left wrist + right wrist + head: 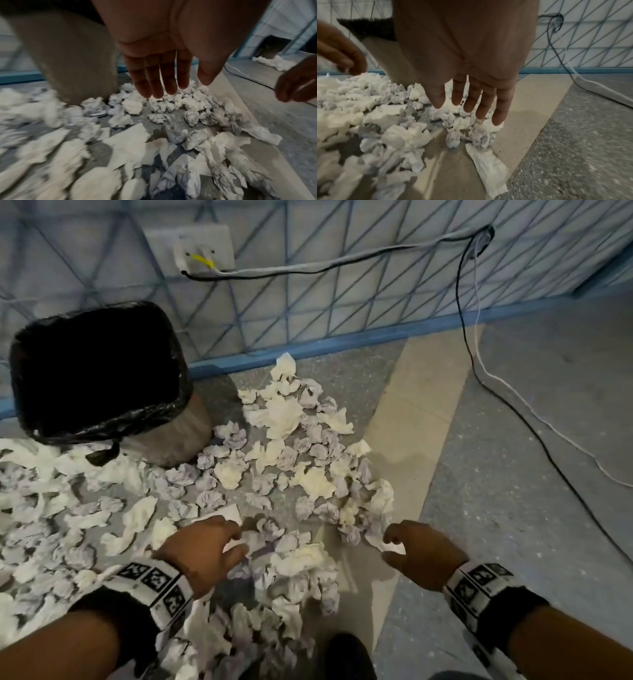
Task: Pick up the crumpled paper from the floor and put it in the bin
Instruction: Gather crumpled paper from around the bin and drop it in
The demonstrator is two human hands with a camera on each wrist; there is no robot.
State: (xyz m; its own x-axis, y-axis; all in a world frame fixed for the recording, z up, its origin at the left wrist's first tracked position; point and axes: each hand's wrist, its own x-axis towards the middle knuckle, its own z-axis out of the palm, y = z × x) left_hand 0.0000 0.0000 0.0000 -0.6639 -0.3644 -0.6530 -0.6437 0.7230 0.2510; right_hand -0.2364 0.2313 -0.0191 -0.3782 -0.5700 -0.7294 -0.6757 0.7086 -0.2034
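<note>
Several crumpled white and grey paper balls (274, 474) litter the floor in a wide heap. The bin (99, 371), lined with a black bag, stands at the upper left against the wall, its beige side (72, 54) showing behind my left hand. My left hand (236, 539) hovers low over the papers with fingers (159, 81) straight and nothing in it. My right hand (390, 546) hangs over the heap's right edge, fingers (471, 102) spread and empty, just above a flat paper strip (489, 166).
A black cable (479, 371) and a white cable (513, 392) run from the wall across the floor at right. A wall socket (198, 251) sits above the bin. My dark shoe (349, 655) is at the bottom edge. The grey floor (531, 508) stretches right.
</note>
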